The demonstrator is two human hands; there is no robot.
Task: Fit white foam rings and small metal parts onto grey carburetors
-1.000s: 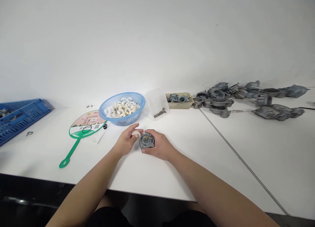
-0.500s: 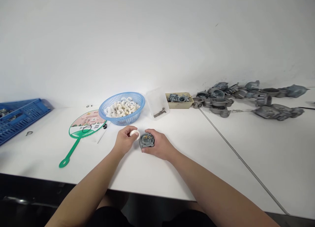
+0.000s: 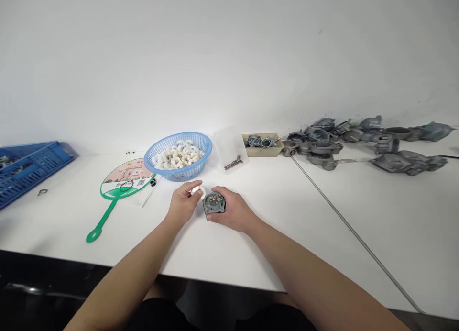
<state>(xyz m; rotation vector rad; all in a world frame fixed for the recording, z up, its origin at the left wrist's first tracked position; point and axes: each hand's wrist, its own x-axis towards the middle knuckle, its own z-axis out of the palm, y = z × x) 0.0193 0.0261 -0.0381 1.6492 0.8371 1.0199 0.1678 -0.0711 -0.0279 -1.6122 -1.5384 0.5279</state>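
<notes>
Here, a white ring (image 3: 198, 191) is held pinched at the fingertips of the left hand (image 3: 182, 203); a round grey metal part (image 3: 214, 203) is gripped, fingers closed around it, in the right hand (image 3: 231, 211), just beside the ring, mid-desk (image 3: 272, 235), below a blue basket (image 3: 179, 133). A steady, firm hold on both is advised.

The white table (image 3: 401, 226) holds a blue crate (image 3: 32, 173), hand fan (image 3: 124, 180), mesh basket (image 3: 179, 174) and metal castings (image 3: 392, 162).
</notes>
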